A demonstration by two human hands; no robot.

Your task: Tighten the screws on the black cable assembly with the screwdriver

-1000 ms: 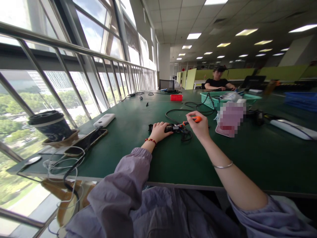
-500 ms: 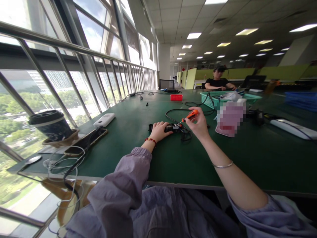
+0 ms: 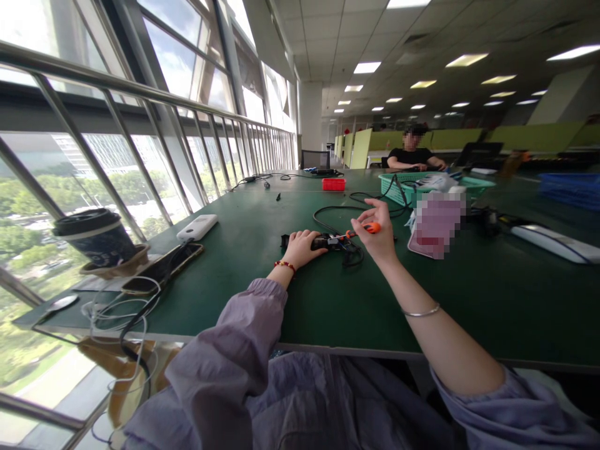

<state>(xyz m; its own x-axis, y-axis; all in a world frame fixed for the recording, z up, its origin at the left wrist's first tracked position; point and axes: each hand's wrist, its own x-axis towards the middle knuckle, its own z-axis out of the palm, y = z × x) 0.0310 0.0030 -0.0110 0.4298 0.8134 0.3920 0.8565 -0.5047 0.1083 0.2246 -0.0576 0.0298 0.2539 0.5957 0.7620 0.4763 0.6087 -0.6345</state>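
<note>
On the green table lies a small black device (image 3: 320, 242) with a black cable; its exact kind is unclear. My left hand (image 3: 302, 247) is wrapped over it, fingers curled across its top. An orange-and-black screwdriver (image 3: 370, 229) is in my right hand (image 3: 379, 232), handle between thumb and fingers. Its shaft points left, nearly level, and its tip meets the device's right part just beside my left fingers. Loops of black cable (image 3: 352, 255) lie just below the screwdriver.
A phone in a pink case (image 3: 424, 245) leans by a teal basket (image 3: 392, 189) of items. A red box (image 3: 334, 184) sits further back. At left are a coffee cup (image 3: 98, 240), a white power bank (image 3: 197, 227) and a phone (image 3: 140, 284). A person (image 3: 412, 156) sits across the table.
The screwdriver's handle has dropped, so it lies flatter than before. My right hand's fingers have shifted on it and lifted slightly. My left hand and the device have stayed put.
</note>
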